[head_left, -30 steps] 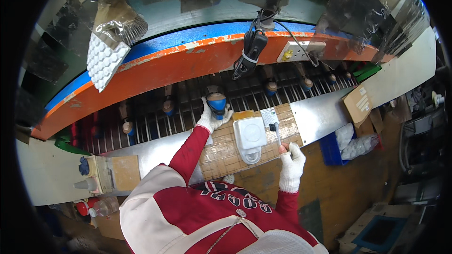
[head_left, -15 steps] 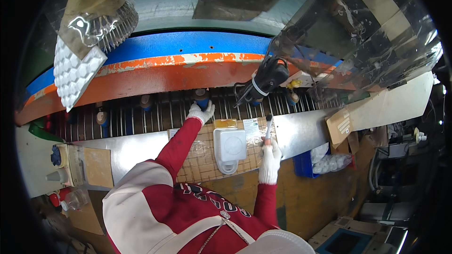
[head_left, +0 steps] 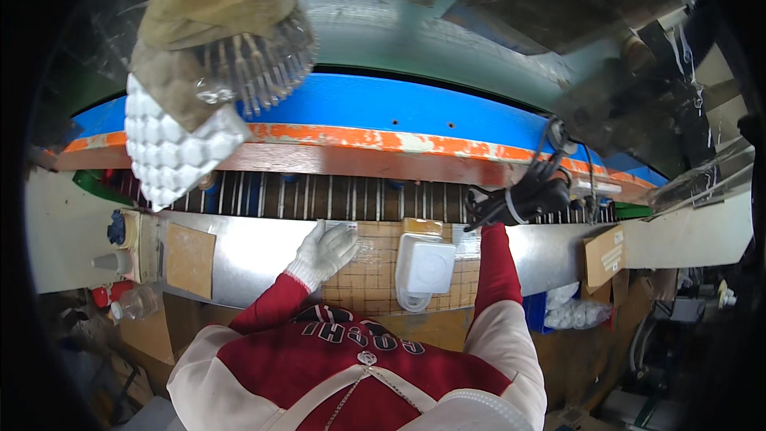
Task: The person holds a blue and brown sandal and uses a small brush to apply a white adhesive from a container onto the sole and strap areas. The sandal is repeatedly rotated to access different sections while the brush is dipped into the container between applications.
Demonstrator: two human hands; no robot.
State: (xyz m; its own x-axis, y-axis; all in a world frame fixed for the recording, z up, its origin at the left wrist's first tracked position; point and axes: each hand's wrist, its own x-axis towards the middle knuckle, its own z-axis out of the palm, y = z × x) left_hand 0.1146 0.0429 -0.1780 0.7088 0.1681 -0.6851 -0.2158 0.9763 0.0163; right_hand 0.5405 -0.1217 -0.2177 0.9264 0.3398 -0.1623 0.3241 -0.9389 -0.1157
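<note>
While my gloved left hand (head_left: 325, 251) lies flat, fingers spread and gripping nothing, on the gridded board (head_left: 375, 283) on the counter (head_left: 255, 251), my right arm reaches up behind the black cable bundle (head_left: 527, 195) (that hand is hidden, so I cannot tell its grip). White box (head_left: 424, 267) sits mid-board. I'd judge I'm steadying; next calls for care near the rollers (head_left: 335, 198).
</note>
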